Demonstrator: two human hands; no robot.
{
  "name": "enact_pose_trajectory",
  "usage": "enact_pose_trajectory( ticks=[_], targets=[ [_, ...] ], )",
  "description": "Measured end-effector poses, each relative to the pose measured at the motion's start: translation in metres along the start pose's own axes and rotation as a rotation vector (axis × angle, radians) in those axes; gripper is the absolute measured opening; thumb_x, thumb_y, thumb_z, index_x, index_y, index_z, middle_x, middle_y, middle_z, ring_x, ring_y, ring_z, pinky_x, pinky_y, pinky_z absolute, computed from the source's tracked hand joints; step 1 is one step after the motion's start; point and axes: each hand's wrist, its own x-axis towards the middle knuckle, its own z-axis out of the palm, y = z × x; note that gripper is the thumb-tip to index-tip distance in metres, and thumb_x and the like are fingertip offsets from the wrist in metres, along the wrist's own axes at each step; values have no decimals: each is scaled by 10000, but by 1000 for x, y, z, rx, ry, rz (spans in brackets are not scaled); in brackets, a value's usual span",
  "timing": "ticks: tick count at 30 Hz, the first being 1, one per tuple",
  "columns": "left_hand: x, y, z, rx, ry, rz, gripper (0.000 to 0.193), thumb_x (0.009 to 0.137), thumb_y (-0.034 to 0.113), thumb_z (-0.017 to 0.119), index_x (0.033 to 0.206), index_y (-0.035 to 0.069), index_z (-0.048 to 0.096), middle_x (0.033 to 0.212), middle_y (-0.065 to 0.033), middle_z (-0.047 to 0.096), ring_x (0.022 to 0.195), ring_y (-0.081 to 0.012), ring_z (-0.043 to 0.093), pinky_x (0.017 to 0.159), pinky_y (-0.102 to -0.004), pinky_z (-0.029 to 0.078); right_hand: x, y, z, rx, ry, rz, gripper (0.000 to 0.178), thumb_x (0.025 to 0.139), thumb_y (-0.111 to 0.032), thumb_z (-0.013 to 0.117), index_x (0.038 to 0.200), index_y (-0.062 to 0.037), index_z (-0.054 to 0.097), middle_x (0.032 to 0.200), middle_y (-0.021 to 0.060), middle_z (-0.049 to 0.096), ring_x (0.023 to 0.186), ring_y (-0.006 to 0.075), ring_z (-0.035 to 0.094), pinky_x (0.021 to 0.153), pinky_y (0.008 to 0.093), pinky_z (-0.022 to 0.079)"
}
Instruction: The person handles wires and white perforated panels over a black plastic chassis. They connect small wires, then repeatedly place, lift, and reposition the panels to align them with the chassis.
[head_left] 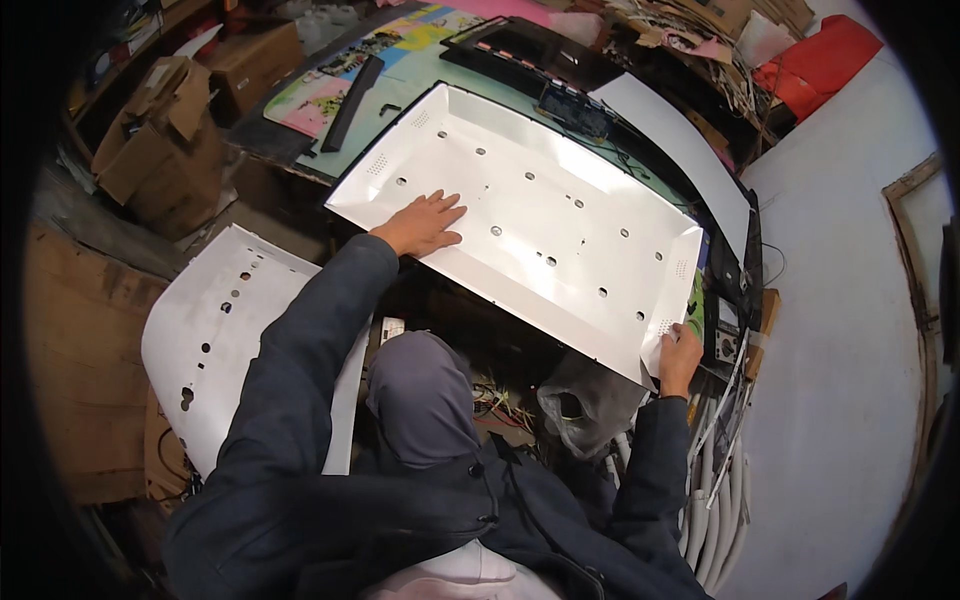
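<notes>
A wide, shallow TV backlight tray lined with a white reflector sheet [520,205] lies tilted across the table in front of me. Round holes run in rows over its floor, and small perforated patches sit near its corners. My left hand [422,222] rests flat on its near left edge, fingers spread over the white surface. At the near right corner, my right hand [681,358] is closed, its thumb and fingers pinching the corner of the sheet. Some of those fingertips are hidden behind the edge.
Another white sheet with holes [225,345] stands at my left. A dark bar [352,105] and large black panel [530,50] lie on the table. Cardboard boxes [165,150] are piled far left. Pale tubes [715,500] stand at right beside the white wall [840,300].
</notes>
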Motion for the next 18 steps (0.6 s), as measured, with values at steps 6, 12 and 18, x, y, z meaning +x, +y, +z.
enact_pose_trajectory(
  ticks=[6, 12, 18],
  targets=[
    [4, 11, -7, -21, -25, -66, 673, 989, 400, 570, 1550, 84, 374, 1641, -173, 285, 1520, -395, 228, 1229, -506, 227, -2, 3, 10, 20, 23, -13, 272, 816, -79, 720, 1065, 33, 727, 1002, 262, 722, 957, 405, 703, 866, 435, 538],
    [-19, 23, -34, -79, -97, -90, 776, 897, 483, 675, 1528, 106, 425, 1620, -172, 329, 1504, -366, 278, 1223, -506, 238, -1, 3, 5, 77, 18, -5, 272, 827, -80, 711, 1089, -9, 723, 1021, 229, 729, 967, 389, 706, 866, 432, 538],
    [-65, 8, -49, -170, -59, -20, 704, 790, 448, 788, 1387, 127, 597, 1523, -153, 482, 1403, -339, 433, 1153, -453, 342, -6, -15, -11, -20, -94, 69, 334, 846, -164, 703, 1164, -58, 699, 1094, 223, 722, 1025, 410, 682, 900, 461, 526]
  ],
)
